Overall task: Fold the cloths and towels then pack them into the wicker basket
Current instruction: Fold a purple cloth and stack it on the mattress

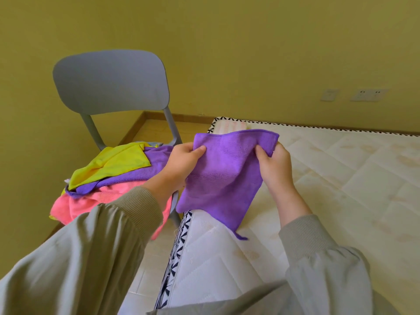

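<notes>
**Purple cloth held over the mattress edge**

The left hand (184, 161) and right hand (276, 165) each pinch the purple cloth (223, 178) near its top edge; it hangs over the mattress (341, 178) border. More cloths (109, 176) heap on the grey chair (111, 83) just beside.

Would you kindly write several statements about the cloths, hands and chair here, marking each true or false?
The left hand and right hand both grip the purple cloth. True.
A yellow cloth tops the pile on the grey chair. True.
The purple cloth lies flat on the mattress. False: it hangs from both hands.
The pink cloth tops the pile. False: it lies under the others.
A wicker basket stands on the chair. False: none is in view.
</notes>
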Motion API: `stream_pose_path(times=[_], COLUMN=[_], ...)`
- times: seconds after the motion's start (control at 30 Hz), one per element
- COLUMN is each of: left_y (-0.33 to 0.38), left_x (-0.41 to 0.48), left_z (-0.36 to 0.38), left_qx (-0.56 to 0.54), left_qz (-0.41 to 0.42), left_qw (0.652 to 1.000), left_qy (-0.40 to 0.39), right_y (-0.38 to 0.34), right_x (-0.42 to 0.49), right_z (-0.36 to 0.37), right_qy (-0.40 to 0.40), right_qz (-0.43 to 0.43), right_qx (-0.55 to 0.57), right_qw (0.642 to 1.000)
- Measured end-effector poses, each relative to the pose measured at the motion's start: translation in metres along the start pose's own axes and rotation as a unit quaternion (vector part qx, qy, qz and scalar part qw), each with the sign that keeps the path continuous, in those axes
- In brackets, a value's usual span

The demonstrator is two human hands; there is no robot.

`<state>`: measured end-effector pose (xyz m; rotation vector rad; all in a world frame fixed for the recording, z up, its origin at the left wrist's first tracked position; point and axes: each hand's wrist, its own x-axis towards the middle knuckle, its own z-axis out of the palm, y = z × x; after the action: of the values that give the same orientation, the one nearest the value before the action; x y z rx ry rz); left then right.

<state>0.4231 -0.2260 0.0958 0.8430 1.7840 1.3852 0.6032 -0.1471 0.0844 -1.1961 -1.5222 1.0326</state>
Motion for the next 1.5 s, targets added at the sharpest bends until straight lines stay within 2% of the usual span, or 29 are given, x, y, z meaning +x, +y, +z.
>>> stream_pose_path(times=[0.1,0.2,0.27,0.33,0.4,0.47,0.53,0.57,0.6,0.67,0.77,0.83,0.93,1.03,1.13,1.2,1.27,1.4,1.5], left_y=[0.014,0.019,0.017,0.008,-0.01,-0.029,-0.043,-0.049,-0.058,-0.073,-0.093,-0.103,-0.109,-0.098,-0.082,-0.083,-0.092,-0.113,-0.119], left_x=[-0.01,-0.014,-0.013,-0.007,0.003,0.01,0.012,0.013,0.016,0.022,0.032,0.04,0.049,0.055,0.058,0.057,0.049,0.026,0.01], left_z=[-0.006,-0.018,-0.024,-0.026,-0.024,-0.021,-0.018,-0.016,-0.013,-0.007,0.006,0.015,0.024,0.028,0.026,0.024,0.023,0.019,0.019], left_qx=[-0.121,-0.158,-0.156,-0.136,-0.07,0.099,0.314,0.376,0.394,0.357,0.217,0.103,-0.01,-0.143,-0.253,-0.235,-0.183,-0.102,-0.064], left_qz=[-0.077,-0.152,-0.19,-0.209,-0.179,-0.104,-0.032,-0.015,-0.015,-0.032,-0.087,-0.138,-0.17,-0.169,-0.179,-0.192,-0.208,-0.207,-0.186], left_qw=[0.985,0.962,0.954,0.958,0.979,0.99,0.949,0.926,0.919,0.931,0.97,0.983,0.983,0.972,0.949,0.949,0.955,0.971,0.979], left_qy=[-0.091,-0.165,-0.17,-0.139,-0.071,-0.002,0.012,0.018,0.032,0.071,0.07,0.062,0.063,0.071,0.062,0.084,0.103,0.062,0.059], right_y=[-0.02,-0.029,-0.03,-0.021,-0.003,0.02,0.043,0.052,0.059,0.069,0.087,0.101,0.111,0.102,0.088,0.089,0.095,0.104,0.101], right_x=[-0.002,0.001,0.006,0.012,0.016,0.016,0.016,0.017,0.018,0.022,0.026,0.028,0.027,0.029,0.036,0.039,0.034,0.019,0.01], right_z=[-0.008,-0.019,-0.024,-0.025,-0.018,-0.006,0.007,0.013,0.018,0.022,0.028,0.032,0.036,0.037,0.034,0.03,0.025,0.017,0.011], right_qy=[-0.017,-0.031,-0.04,-0.057,-0.06,-0.06,-0.062,-0.058,-0.051,-0.034,-0.019,-0.03,-0.062,-0.069,-0.055,-0.033,-0.013,-0.08,-0.104], right_qz=[-0.008,0.015,0.038,0.06,0.075,0.078,0.071,0.063,0.057,0.061,0.099,0.15,0.222,0.234,0.26,0.284,0.305,0.33,0.348], right_qx=[0.032,0.056,0.057,0.035,-0.025,-0.092,-0.151,-0.186,-0.215,-0.237,-0.245,-0.171,-0.006,0.058,0.188,0.201,0.162,0.014,-0.03], right_qw=[0.999,0.998,0.997,0.996,0.995,0.991,0.984,0.979,0.974,0.969,0.964,0.973,0.973,0.968,0.946,0.937,0.939,0.94,0.931])
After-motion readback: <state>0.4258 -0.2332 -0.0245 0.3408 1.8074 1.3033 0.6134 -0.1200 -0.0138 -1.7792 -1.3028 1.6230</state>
